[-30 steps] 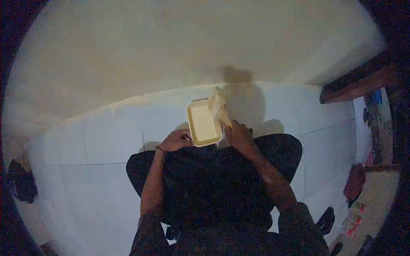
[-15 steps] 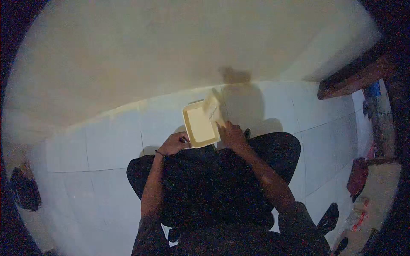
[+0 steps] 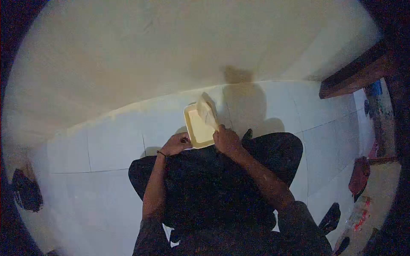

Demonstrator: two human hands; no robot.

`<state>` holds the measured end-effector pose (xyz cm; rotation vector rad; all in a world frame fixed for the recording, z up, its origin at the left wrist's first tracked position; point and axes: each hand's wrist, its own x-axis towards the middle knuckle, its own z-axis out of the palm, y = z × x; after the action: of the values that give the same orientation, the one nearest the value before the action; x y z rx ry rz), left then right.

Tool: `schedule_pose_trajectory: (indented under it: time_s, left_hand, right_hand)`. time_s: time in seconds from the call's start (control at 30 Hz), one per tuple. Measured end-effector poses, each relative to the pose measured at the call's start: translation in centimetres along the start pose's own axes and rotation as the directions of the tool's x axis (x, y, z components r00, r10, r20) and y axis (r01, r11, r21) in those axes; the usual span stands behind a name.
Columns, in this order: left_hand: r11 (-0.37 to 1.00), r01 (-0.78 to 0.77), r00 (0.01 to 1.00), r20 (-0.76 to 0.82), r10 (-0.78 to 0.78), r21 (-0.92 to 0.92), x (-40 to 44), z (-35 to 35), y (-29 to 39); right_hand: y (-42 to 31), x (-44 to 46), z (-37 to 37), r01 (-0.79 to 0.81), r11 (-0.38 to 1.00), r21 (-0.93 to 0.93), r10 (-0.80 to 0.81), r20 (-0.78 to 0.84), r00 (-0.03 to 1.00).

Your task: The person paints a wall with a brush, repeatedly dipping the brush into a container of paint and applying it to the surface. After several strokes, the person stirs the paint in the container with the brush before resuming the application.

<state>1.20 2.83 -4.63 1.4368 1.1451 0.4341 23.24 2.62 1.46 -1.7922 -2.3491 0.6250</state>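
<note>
A shallow, pale rectangular tray [image 3: 187,125] with a cream-coloured inside is in front of my folded legs. My left hand [image 3: 176,145] grips its near left corner, fingers closed on the rim. In my right hand [image 3: 227,140] is a wide, flat, cream-coloured paintbrush [image 3: 206,114], held by the handle at the tray's right side. The brush head slants over the far right part of the tray. Whether its tip touches the tray cannot be made out.
A pale wall [image 3: 171,51] rises ahead from the white tiled floor [image 3: 111,149]. At the right is a dark wooden piece [image 3: 348,81]. Farther down that side lie a dark red cloth [image 3: 359,176] and a clear and red wrapper [image 3: 362,215]. A dark bundle [image 3: 25,190] is at far left.
My right hand has shifted slightly left and down. The brush has swung left, from the tray's right edge to over its far part. My left hand keeps its hold on the corner.
</note>
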Motion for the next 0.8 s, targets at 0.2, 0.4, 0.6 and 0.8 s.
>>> schedule_pose_trajectory:
  time_s: [0.2, 0.4, 0.6, 0.8]
  left_hand:
    - [0.999, -0.003, 1.0, 0.012, 0.004, -0.051, -0.2, 0.0, 0.5]
    - [0.993, 0.074, 0.997, 0.016, -0.073, -0.091, -0.7, 0.0, 2.3]
    - [0.991, 0.029, 1.0, -0.004, -0.03, -0.132, -0.6, -0.1, 0.4]
    - [0.991, 0.054, 0.999, 0.01, -0.054, -0.121, -0.8, -0.1, 1.8]
  right_hand:
    - [-0.5, -0.2, -1.2, -0.028, 0.998, -0.064, 0.033, 0.078, 0.996]
    - [-0.6, -1.5, -1.0, 0.135, 0.971, 0.198, -0.14, 0.013, 0.99]
    - [-0.4, -0.7, -0.2, 0.034, 0.999, -0.016, -0.035, -0.065, 0.997]
    - [-0.5, -0.8, -0.3, -0.121, 0.975, 0.186, 0.116, 0.038, 0.993]
